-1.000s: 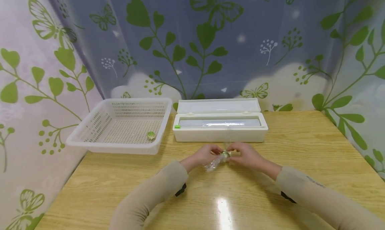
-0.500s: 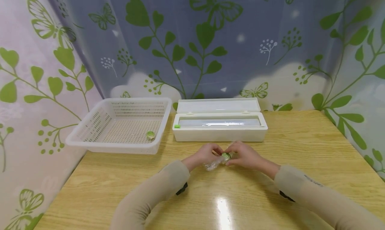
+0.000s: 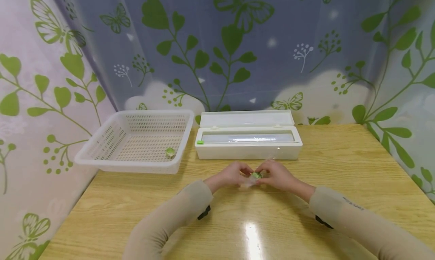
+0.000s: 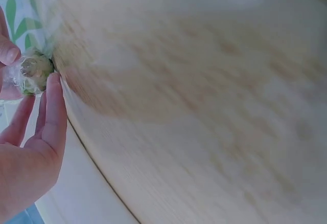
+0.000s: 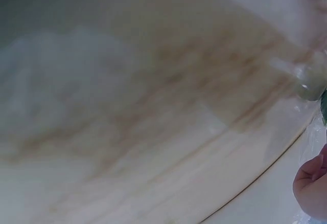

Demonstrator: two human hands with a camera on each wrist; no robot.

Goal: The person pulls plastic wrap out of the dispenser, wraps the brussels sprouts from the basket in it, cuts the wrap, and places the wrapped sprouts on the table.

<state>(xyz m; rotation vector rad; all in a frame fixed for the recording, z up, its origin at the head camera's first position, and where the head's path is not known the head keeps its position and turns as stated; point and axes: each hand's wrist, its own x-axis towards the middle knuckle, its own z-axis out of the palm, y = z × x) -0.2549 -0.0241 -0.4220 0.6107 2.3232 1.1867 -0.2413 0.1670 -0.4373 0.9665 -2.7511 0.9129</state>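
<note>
A small green-and-pale Brussels sprout (image 3: pixel 256 175) sits between my two hands, in front of the white box. Clear cling film (image 3: pixel 250 182) is bunched round it, and in the left wrist view the wrapped sprout (image 4: pixel 37 71) shows crinkled, shiny film over its pale side. From the left, my left hand (image 3: pixel 234 174) pinches film at the sprout's side. My right hand (image 3: pixel 276 175) holds the sprout from the right, thumb on the near side and fingers on the far side. Only part of the sprout (image 5: pixel 311 83) shows at the edge of the right wrist view.
Behind the hands stands a white cling film dispenser box (image 3: pixel 248 153), its lid (image 3: pixel 246 119) raised and a film roll (image 3: pixel 248 138) inside. A green slider (image 3: pixel 200 142) sits at its left end. Further left, a white plastic basket (image 3: pixel 125 166) holds another sprout (image 3: pixel 170 152).
The film that trailed to the lower left of the sprout is now gathered shorter beside my left hand. Loose film shows above my right hand. Both hands stay at nearly the same spot.
</note>
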